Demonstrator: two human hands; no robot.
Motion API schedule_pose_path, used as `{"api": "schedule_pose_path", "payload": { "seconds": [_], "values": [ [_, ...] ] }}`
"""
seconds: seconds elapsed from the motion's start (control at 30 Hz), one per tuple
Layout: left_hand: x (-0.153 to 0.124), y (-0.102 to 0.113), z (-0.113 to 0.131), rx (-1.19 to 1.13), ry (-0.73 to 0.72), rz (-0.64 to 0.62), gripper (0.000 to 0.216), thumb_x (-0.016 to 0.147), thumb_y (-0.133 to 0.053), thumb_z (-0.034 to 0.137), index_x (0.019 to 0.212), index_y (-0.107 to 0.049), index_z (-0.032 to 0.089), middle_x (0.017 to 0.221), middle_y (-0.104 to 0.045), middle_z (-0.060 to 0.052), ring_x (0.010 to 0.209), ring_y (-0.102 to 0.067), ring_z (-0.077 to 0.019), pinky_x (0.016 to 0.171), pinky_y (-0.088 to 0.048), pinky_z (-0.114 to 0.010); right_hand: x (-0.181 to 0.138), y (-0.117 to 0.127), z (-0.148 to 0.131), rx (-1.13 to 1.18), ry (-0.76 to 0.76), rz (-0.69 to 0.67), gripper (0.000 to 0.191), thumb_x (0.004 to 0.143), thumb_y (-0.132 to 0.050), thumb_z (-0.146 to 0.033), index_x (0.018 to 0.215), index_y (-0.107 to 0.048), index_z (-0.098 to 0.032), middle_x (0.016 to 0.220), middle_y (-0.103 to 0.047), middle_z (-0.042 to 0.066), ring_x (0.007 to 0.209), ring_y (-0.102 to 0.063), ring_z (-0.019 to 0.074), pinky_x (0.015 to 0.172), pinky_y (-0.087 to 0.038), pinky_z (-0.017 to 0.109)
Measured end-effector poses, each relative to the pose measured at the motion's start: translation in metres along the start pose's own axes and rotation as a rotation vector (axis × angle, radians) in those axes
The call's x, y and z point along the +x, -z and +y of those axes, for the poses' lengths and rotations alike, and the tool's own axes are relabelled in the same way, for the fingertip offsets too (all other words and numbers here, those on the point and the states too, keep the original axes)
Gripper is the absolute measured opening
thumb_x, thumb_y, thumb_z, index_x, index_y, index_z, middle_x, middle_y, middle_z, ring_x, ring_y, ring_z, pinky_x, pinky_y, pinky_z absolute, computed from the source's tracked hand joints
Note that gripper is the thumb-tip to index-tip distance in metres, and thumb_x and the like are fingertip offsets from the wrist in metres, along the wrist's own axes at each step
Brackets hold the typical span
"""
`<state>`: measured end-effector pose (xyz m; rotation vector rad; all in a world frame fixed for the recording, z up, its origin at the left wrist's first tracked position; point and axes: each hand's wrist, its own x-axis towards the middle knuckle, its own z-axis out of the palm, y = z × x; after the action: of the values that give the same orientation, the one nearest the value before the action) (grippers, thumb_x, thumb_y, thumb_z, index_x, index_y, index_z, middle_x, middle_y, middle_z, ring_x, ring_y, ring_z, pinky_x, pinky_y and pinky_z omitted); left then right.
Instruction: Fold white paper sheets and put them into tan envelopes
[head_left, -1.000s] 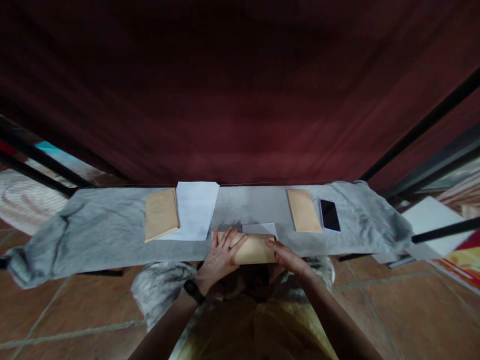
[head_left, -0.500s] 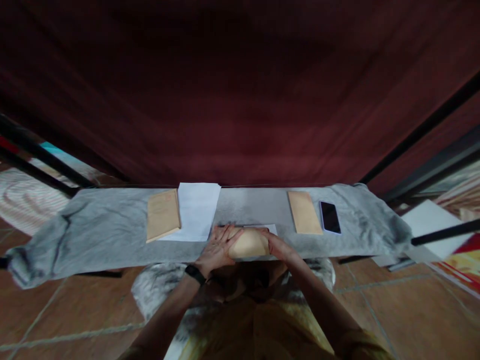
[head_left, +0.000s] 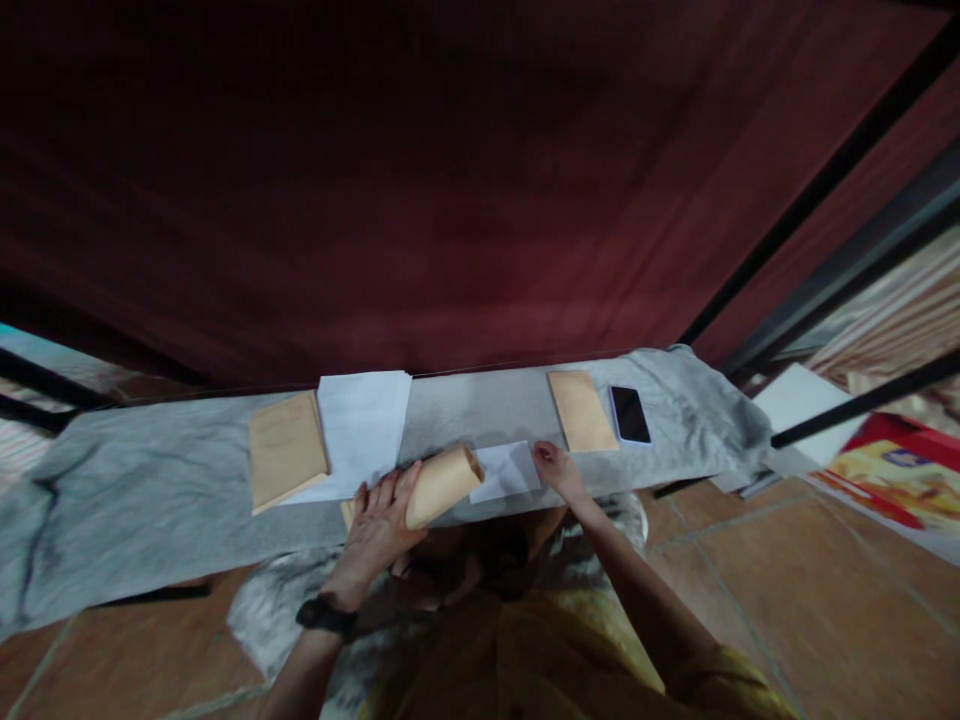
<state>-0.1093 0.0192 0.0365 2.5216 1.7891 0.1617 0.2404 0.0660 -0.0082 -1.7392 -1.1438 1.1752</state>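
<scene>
Under my left hand [head_left: 384, 520] lies a brown paper envelope [head_left: 444, 486], its right end bulging into a rounded opening. My left fingers stretch across the envelope's left part, with the thumb by its near edge, gripping it against the cloth. To the right of the opening a white paper [head_left: 507, 472] with fold creases rests on the grey cloth [head_left: 480, 408]. My right hand [head_left: 553, 466] is at the paper's right edge, fingers curled together and apparently pinching it. Fingertip contact there is small and hard to see.
On the left, another brown envelope [head_left: 288, 450] overlaps a stack of white sheets [head_left: 363, 425]. A flat brown envelope [head_left: 583, 411] and a phone [head_left: 631, 414] lie at the right. Dark red fabric [head_left: 480, 250] hangs behind the narrow cloth-covered surface. A red-and-yellow box [head_left: 900, 470] stands lower right.
My left hand has moved left with the envelope, which now curls open at its right end. My right hand has left the envelope for the white paper's right edge. The view has tilted.
</scene>
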Motion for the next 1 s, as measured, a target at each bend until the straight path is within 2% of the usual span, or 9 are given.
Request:
{"api": "schedule_pose_path", "payload": {
  "seconds": [0.07, 0.17, 0.27, 0.33, 0.53, 0.63, 0.8, 1.0],
  "values": [
    [-0.012, 0.004, -0.008, 0.022, 0.025, -0.001, 0.102, 0.071, -0.068, 0.028, 0.157, -0.013, 0.026, 0.144, -0.047, -0.013, 0.135, -0.042, -0.0327, 0.117, -0.019, -0.055, 0.000, -0.003, 0.004, -0.121, 0.019, 0.073, 0.024, 0.077, -0.064, -0.034, 0.095, -0.063, -0.018, 0.100, -0.069, 0.011, 0.102, -0.064, 0.0269, 0.092, -0.050, 0.039],
    [-0.023, 0.004, -0.014, 0.043, 0.009, -0.008, 0.102, 0.071, -0.067, 0.025, 0.157, -0.013, 0.027, 0.146, -0.045, -0.013, 0.136, -0.040, -0.0328, 0.117, -0.018, -0.055, -0.005, -0.018, 0.005, -0.293, 0.040, 0.149, 0.032, 0.072, -0.073, -0.027, 0.099, -0.061, -0.016, 0.113, -0.065, 0.017, 0.114, -0.059, 0.0319, 0.097, -0.046, 0.040],
    [-0.027, 0.002, -0.014, 0.047, 0.004, -0.011, 0.102, 0.070, -0.067, 0.024, 0.157, -0.014, 0.027, 0.147, -0.044, -0.013, 0.137, -0.039, -0.0331, 0.117, -0.018, -0.054, -0.010, -0.032, 0.004, -0.505, 0.064, 0.221, 0.037, 0.073, -0.075, -0.025, 0.104, -0.059, -0.013, 0.113, -0.064, 0.022, 0.113, -0.059, 0.0352, 0.093, -0.048, 0.040],
    [-0.027, 0.001, -0.013, 0.042, 0.004, -0.013, 0.102, 0.070, -0.067, 0.024, 0.157, -0.013, 0.027, 0.148, -0.043, -0.013, 0.138, -0.038, -0.0332, 0.117, -0.018, -0.053, -0.010, -0.035, 0.003, -0.563, 0.077, 0.237, 0.035, 0.074, -0.075, -0.024, 0.103, -0.058, -0.013, 0.108, -0.066, 0.021, 0.110, -0.061, 0.0349, 0.090, -0.048, 0.039],
    [-0.026, -0.004, -0.016, 0.017, 0.033, -0.051, 0.103, 0.069, -0.067, 0.026, 0.156, -0.013, 0.028, 0.151, -0.039, -0.013, 0.140, -0.036, -0.0342, 0.117, -0.018, -0.053, -0.007, -0.025, 0.006, -0.481, 0.138, 0.222, 0.017, 0.073, -0.071, -0.023, 0.084, -0.058, -0.020, 0.086, -0.067, 0.008, 0.088, -0.065, 0.0247, 0.080, -0.048, 0.032],
    [-0.023, -0.005, -0.016, -0.011, 0.036, -0.081, 0.104, 0.068, -0.067, 0.026, 0.156, -0.013, 0.028, 0.152, -0.037, -0.012, 0.141, -0.034, -0.0343, 0.117, -0.017, -0.054, -0.004, -0.016, 0.005, -0.381, 0.198, 0.224, 0.011, 0.078, -0.064, -0.029, 0.077, -0.056, -0.021, 0.075, -0.064, 0.003, 0.075, -0.061, 0.0199, 0.072, -0.047, 0.029],
    [-0.018, -0.004, -0.009, -0.057, 0.077, -0.115, 0.105, 0.067, -0.068, 0.028, 0.156, -0.012, 0.028, 0.150, -0.038, -0.012, 0.141, -0.034, -0.0335, 0.117, -0.017, -0.054, -0.002, -0.005, -0.002, -0.172, 0.319, 0.232, 0.029, 0.087, -0.049, -0.046, 0.085, -0.059, -0.019, 0.072, -0.064, 0.003, 0.071, -0.058, 0.0181, 0.064, -0.046, 0.027],
    [-0.014, -0.009, -0.009, -0.089, 0.111, -0.153, 0.108, 0.066, -0.070, 0.032, 0.155, -0.009, 0.028, 0.150, -0.037, -0.012, 0.141, -0.034, -0.0342, 0.116, -0.017, -0.054, -0.014, -0.011, -0.003, -0.080, 0.401, 0.114, 0.032, 0.084, -0.051, -0.052, 0.076, -0.058, -0.022, 0.072, -0.066, 0.003, 0.067, -0.059, 0.0179, 0.062, -0.048, 0.027]
  ]
}}
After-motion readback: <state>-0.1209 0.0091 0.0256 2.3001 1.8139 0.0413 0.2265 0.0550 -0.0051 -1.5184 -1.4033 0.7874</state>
